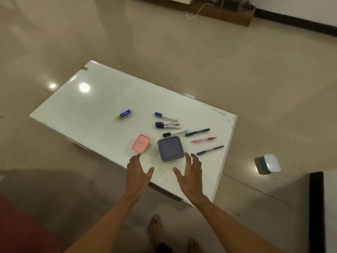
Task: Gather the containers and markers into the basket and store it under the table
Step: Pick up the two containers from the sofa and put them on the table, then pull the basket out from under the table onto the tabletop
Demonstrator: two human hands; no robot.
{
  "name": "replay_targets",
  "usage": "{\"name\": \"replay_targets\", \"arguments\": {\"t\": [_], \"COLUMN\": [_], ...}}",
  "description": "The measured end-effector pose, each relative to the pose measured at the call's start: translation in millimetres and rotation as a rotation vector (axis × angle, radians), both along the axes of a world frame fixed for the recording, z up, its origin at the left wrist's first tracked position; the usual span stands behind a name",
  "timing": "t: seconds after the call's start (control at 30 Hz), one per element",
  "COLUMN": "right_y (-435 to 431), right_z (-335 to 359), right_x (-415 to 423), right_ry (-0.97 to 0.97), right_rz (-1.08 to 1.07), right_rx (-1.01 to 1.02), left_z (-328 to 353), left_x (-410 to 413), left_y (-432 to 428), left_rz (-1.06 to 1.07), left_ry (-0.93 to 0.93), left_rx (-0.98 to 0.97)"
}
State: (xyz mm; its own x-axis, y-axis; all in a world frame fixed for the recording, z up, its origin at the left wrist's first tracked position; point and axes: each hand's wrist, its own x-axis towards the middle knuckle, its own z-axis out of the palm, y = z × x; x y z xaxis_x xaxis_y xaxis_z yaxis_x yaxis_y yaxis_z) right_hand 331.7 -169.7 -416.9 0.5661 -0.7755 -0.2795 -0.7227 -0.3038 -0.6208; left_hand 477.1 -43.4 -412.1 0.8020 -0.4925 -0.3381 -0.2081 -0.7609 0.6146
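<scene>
A grey square container [170, 148] and a pink lidded container [141, 143] sit near the front of the white table [94, 106]. Several markers lie to the right: a blue-capped one [165, 116], a pair side by side [168, 125], a black-capped one [175, 132], a green one [197, 132], a pink pen [203, 139] and a dark blue pen [210, 150]. A small blue and yellow highlighter [123, 114] lies further left. My left hand [137, 170] and my right hand [189, 170] hover open just in front of the containers, holding nothing. No basket is in view.
A white and teal container [269, 163] stands on the tiled floor right of the table. A dark-edged mat [316, 207] lies at the lower right, a red rug [21, 229] at the lower left. My bare feet [155, 229] are below the table's front corner.
</scene>
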Motion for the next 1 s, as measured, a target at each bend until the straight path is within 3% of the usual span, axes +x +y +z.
{"name": "replay_targets", "arguments": {"t": [0.17,0.4,0.63,1.0], "right_y": [23,83,134,111], "right_z": [9,-23,-120,-288], "right_x": [-50,-95,-119,-85], "right_ry": [-0.039,-0.104,-0.053,-0.016], "right_rz": [0.035,0.067,0.065,-0.246], "right_rx": [-0.034,0.046,0.164,0.248], "left_z": [15,-31,-128,-291], "left_x": [-57,-108,-118,-77], "left_y": [15,70,116,111], "left_rz": [0.036,0.094,0.113,0.101], "left_ry": [0.012,0.093,0.177,0.161], "left_rx": [-0.091,-0.008,0.025,0.022]}}
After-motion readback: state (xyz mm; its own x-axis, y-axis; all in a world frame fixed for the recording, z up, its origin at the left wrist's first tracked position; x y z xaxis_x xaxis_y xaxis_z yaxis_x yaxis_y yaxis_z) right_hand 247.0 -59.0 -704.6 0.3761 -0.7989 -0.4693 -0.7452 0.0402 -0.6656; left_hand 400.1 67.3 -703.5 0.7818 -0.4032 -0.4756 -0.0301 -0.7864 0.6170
